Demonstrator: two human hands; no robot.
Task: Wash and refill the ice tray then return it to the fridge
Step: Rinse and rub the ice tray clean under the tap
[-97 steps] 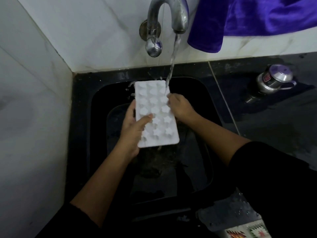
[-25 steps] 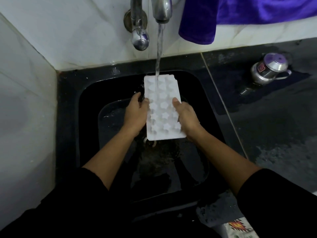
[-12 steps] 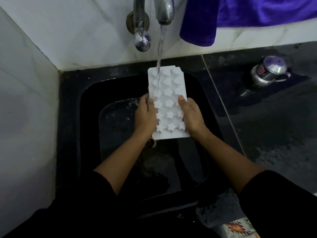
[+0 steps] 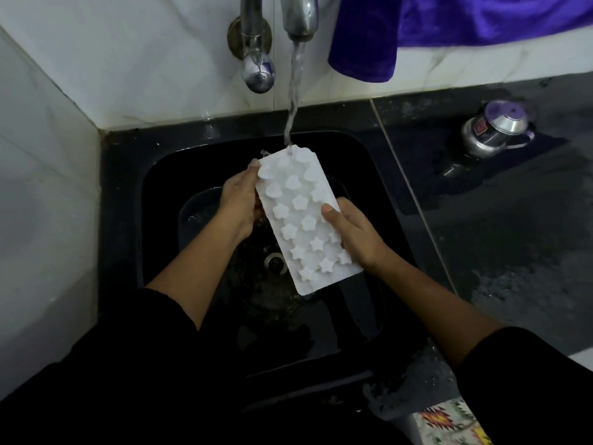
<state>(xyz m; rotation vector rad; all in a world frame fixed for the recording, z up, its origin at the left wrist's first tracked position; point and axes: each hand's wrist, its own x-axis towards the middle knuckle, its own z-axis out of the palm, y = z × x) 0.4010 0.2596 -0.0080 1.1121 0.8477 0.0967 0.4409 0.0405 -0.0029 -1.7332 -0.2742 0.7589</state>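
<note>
A white ice tray (image 4: 306, 220) with star and heart shaped moulds is held over the black sink (image 4: 125, 200), its far end under the stream of water from the steel tap (image 4: 298, 17). My left hand (image 4: 239, 203) grips the tray's left edge near its far end, fingers mostly behind it. My right hand (image 4: 356, 234) holds the right edge lower down, thumb on the tray's face. The tray lies slanted, far end toward the left.
A purple cloth (image 4: 449, 24) hangs on the white tiled wall right of the tap. A small steel pot with a lid (image 4: 495, 128) stands on the wet dark counter (image 4: 513, 236) to the right. The drain (image 4: 274, 261) shows below the tray. White tiles close off the left side.
The tray has turned so its far end swings left and its near end right. My left hand has slid up toward the far end; water still runs onto the far end.
</note>
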